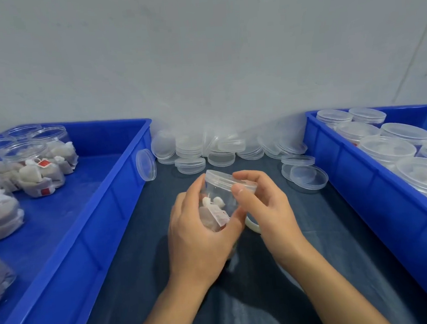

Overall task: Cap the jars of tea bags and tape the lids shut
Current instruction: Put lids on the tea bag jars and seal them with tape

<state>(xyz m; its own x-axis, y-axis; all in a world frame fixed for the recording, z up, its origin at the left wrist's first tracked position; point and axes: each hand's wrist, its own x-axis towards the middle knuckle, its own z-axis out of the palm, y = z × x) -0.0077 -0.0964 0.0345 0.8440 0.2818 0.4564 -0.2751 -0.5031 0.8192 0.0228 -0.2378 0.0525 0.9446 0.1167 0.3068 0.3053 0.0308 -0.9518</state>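
Here, a person holds one clear plastic jar of tea bags (219, 204) tilted in the air between both hands, above a dark blue cloth-covered surface (142, 244). The left hand (200, 234) wraps around the jar's body from below, fingers curled about it. The right hand (264, 209) grips the clear lid (230, 179), thumb on the near rim and fingers over the top; the lid sits on the jar's mouth. A pale ring, probably a roll of tape (253, 226), peeks out just beneath the right hand.

To cap well, the left hand likely needs to hold the jar steady while the right seats the lid level and presses or turns it fully home before taping.

Beyond the hands, loose lids (206, 149) are heaped against a plain grey wall (198, 48). Left of the left hand, a blue bin (102, 186) holds uncapped jars of tea bags (39, 170). Right of the right hand, another blue bin (349, 176) holds capped jars (387, 148).
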